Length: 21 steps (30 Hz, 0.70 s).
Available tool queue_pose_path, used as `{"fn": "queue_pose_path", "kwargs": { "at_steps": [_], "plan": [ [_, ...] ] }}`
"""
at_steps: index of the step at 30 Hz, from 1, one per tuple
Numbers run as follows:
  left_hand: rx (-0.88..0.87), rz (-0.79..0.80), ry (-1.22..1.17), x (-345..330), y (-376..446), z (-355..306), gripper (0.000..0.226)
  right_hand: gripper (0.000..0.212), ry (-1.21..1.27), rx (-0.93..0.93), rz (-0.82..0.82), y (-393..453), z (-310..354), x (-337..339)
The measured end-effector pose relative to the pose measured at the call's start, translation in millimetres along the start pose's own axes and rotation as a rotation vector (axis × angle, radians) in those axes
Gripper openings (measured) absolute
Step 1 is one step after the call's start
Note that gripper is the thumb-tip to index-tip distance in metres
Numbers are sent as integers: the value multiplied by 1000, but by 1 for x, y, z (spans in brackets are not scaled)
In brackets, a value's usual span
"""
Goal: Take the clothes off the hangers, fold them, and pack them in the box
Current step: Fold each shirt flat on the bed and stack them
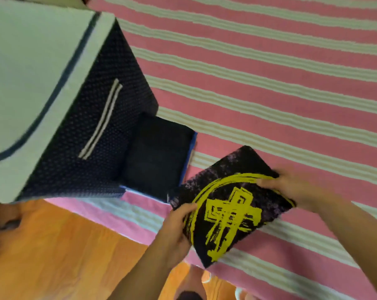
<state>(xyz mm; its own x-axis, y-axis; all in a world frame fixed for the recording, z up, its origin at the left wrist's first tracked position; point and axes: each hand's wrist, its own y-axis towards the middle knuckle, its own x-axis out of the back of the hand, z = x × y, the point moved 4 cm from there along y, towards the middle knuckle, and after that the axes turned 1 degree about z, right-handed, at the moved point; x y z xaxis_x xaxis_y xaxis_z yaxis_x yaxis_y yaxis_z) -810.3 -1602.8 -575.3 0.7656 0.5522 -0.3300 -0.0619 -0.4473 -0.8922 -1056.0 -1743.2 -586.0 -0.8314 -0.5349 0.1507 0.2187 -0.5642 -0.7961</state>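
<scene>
Over the striped bedsheet (270,72), my left hand (176,226) and right hand (291,189) each grip an edge of the folded black T-shirt (231,204). It sits just right of a dark folded stack (155,152) beside the fabric storage box (92,118), whose lid is closed.

Pink striped bedsheet (270,68), orange floor (64,252)
</scene>
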Motion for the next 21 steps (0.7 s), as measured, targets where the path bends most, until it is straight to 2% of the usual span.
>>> {"fn": "queue_pose_path", "kwargs": {
  "at_steps": [2, 4, 7, 10, 11, 12, 14, 16, 17, 19, 21],
  "plan": [
    [-124, -56, -119, 38, -29, -31, 39, 20, -239, 203, 41, 10, 81, -36],
    [-262, -116, -200, 65, -42, -65, 38, 25, -416, 357, 54, 24, 156, -73],
    [-374, -271, -143, 97, -27, -99, 33, 39, -589, 498, -31, 66, 219, -111],
    [-317, -693, 243, 131, -18, -93, 35, 58, -589, 512, -235, 102, 219, -135],
    [-382, -799, 404, 132, -24, -90, 30, 60, -500, 495, -312, 105, 207, -140],
    [-525, -801, 599, 121, -33, -90, 19, 60, -376, 478, -377, 102, 193, -144],
    [-936, -628, 1067, 80, -42, -101, 6, 63, -182, 401, -420, 98, 158, -153],
    [-1206, -491, 1492, 47, -15, -122, 30, 75, -91, 347, -389, 94, 130, -162],
    [-1194, -530, 1661, 39, 8, -141, 46, 78, -74, 333, -377, 94, 119, -163],
    [-960, -631, 1942, 39, 54, -177, 67, 76, -108, 336, -364, 91, 108, -160],
    [-858, -603, 2003, 62, 90, -186, 73, 72, -161, 360, -358, 87, 98, -152]
  ]
}}
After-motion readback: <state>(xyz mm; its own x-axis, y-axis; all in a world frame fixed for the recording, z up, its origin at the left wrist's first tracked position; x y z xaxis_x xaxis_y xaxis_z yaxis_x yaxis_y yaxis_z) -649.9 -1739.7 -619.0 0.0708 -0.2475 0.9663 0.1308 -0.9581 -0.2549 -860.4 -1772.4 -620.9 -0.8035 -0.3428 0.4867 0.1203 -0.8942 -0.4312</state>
